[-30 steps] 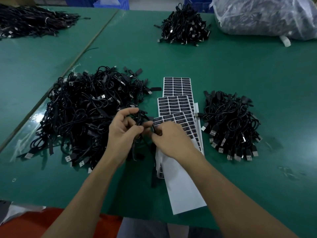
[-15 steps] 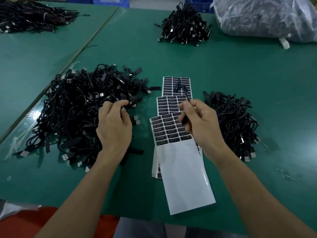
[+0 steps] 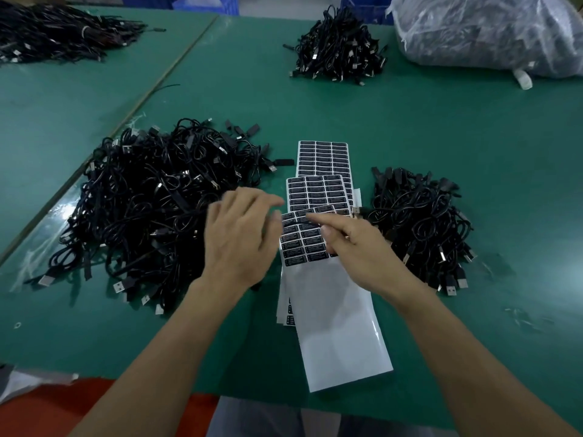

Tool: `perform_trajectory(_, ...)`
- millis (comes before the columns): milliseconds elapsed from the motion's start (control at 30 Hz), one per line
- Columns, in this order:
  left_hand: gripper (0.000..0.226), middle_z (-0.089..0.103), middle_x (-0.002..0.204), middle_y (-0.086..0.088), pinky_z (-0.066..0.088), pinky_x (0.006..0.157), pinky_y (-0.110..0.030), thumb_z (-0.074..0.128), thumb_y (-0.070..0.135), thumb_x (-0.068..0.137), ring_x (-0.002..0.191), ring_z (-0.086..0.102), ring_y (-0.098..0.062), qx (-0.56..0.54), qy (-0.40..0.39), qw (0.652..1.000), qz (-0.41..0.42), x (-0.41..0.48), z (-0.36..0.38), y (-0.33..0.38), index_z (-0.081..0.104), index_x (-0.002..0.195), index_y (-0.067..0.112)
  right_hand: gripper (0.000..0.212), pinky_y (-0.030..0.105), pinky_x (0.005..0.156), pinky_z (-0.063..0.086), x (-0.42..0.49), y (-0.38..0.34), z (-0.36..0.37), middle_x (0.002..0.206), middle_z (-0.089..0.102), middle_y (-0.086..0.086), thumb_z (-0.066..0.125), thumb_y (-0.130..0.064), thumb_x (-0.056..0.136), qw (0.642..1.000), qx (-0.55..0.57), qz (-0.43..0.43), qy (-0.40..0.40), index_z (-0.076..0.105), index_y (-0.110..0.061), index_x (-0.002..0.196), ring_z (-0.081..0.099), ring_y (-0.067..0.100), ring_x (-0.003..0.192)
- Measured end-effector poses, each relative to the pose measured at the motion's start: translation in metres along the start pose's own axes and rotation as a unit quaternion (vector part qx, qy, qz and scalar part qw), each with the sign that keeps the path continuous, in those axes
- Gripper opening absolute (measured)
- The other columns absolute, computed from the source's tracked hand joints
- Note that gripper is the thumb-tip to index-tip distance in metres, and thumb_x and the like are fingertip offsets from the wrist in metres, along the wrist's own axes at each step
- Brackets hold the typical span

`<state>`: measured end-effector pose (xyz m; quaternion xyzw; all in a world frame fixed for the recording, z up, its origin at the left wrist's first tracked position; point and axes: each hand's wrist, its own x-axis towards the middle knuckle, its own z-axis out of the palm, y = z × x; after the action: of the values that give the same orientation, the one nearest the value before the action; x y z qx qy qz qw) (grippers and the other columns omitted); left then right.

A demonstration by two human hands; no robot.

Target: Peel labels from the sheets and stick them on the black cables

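Label sheets point(image 3: 318, 197), fanned for access: we are pointing our right hand point(image 3: 356, 247) at them, grip unclear; left hand point(image 3: 239, 238) hovering spread, empty, by cable pile point(image 3: 151, 209).

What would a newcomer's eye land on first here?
The big tangled pile of black cables left of centre on the green table, with a smaller pile to the right. Between them lie overlapping label sheets, and both hands hover over the nearest one: left hand spread, right hand with its index finger stretched across the labels.
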<state>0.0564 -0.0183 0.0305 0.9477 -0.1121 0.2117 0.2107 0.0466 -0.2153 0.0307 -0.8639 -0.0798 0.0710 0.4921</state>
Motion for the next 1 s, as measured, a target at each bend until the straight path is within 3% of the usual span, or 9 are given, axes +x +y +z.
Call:
perform_trajectory(100,0.049,0.071,0.111,0.001,0.034,0.097,-0.037,0.031,0.047,0.101,0.105,0.061,-0.023,-0.032,-0.145,0.987,0.059,0.005,0.002,0.013,0.062,0.128,0.019,0.047,0.030,0.074,0.055,0.001,-0.007,0.000,0.090,0.070,-0.004,0.043,-0.009,0.103,0.998,-0.020,-0.017,-0.059,0.055,-0.038,0.138,0.063,0.015,0.074)
perform_trajectory(167,0.041,0.071,0.104,0.001,0.035,0.092,-0.036,0.036,0.043,0.106,0.097,0.060,-0.023,-0.037,-0.178,0.981,0.074,0.004,0.008,0.016,0.058,0.133,0.021,0.042,0.014,0.066,0.048,0.000,-0.007,-0.001,0.086,0.072,-0.008,0.047,-0.008,0.102,0.997,0.012,-0.010,-0.070,0.053,-0.029,0.137,0.064,0.001,0.070)
perform_trajectory(300,0.027,0.047,0.063,0.013,0.029,0.070,-0.034,0.042,0.033,0.107,0.064,0.051,-0.023,-0.034,-0.160,0.979,0.124,0.002,0.013,0.011,0.066,0.103,0.020,0.045,0.011,0.060,0.048,0.000,-0.002,0.000,0.091,0.073,-0.008,0.063,-0.018,0.098,0.997,0.049,0.058,0.009,0.047,-0.026,0.139,0.062,-0.005,0.066)
perform_trajectory(367,0.022,0.031,0.052,0.015,0.026,0.068,-0.031,0.050,0.028,0.105,0.050,0.037,-0.023,-0.039,-0.144,0.982,0.115,0.002,0.013,0.009,0.068,0.099,0.016,0.042,0.021,0.073,0.053,-0.001,-0.002,0.002,0.093,0.072,-0.010,0.066,-0.024,0.095,0.995,0.028,0.075,0.055,0.052,-0.026,0.135,0.065,0.007,0.086)
perform_trajectory(467,0.019,0.046,0.052,0.008,0.020,0.060,-0.030,0.049,0.022,0.104,0.048,0.046,-0.026,-0.025,-0.139,0.988,0.067,-0.002,0.014,0.006,0.064,0.109,0.012,0.048,0.038,0.093,0.048,-0.008,-0.003,0.004,0.118,0.060,-0.003,0.068,-0.036,0.093,0.985,-0.100,0.096,0.101,0.051,-0.025,0.136,0.057,0.022,0.113)
perform_trajectory(567,0.014,0.045,0.050,0.008,0.017,0.052,-0.024,0.045,0.019,0.104,0.047,0.047,-0.025,-0.032,-0.126,0.991,0.020,-0.006,0.017,0.007,0.058,0.106,0.013,0.059,0.040,0.079,0.047,-0.017,-0.007,0.009,0.121,0.046,0.001,0.067,-0.061,0.083,0.950,-0.263,0.148,0.080,0.049,-0.024,0.127,0.057,0.028,0.105)
perform_trajectory(700,0.011,0.040,0.048,0.010,0.027,0.063,-0.034,0.035,0.021,0.102,0.043,0.040,-0.017,-0.015,-0.136,0.991,-0.007,-0.008,0.028,0.009,0.046,0.097,0.021,0.071,0.038,0.075,0.046,-0.022,-0.005,0.013,0.118,0.046,0.004,0.070,-0.067,0.077,0.938,-0.274,0.199,0.076,0.047,-0.022,0.127,0.058,0.028,0.102)
perform_trajectory(867,0.039,0.048,0.052,0.008,0.037,0.077,-0.037,0.014,0.057,0.095,0.062,0.059,-0.022,0.028,-0.203,0.979,-0.003,-0.008,0.034,0.015,0.045,0.100,0.035,0.062,0.041,0.081,0.051,-0.021,-0.003,0.006,0.112,0.057,0.001,0.078,-0.058,0.074,0.954,-0.204,0.202,0.083,0.053,-0.025,0.121,0.058,0.025,0.100)
perform_trajectory(1000,0.033,0.074,0.090,0.011,0.030,0.083,-0.036,0.035,0.060,0.100,0.087,0.065,-0.015,0.038,-0.182,0.982,0.037,-0.011,0.033,0.013,0.059,0.120,0.047,0.049,0.044,0.080,0.054,-0.021,-0.002,0.008,0.105,0.062,-0.005,0.080,-0.040,0.076,0.971,-0.137,0.161,0.113,0.052,-0.026,0.113,0.061,0.020,0.093)
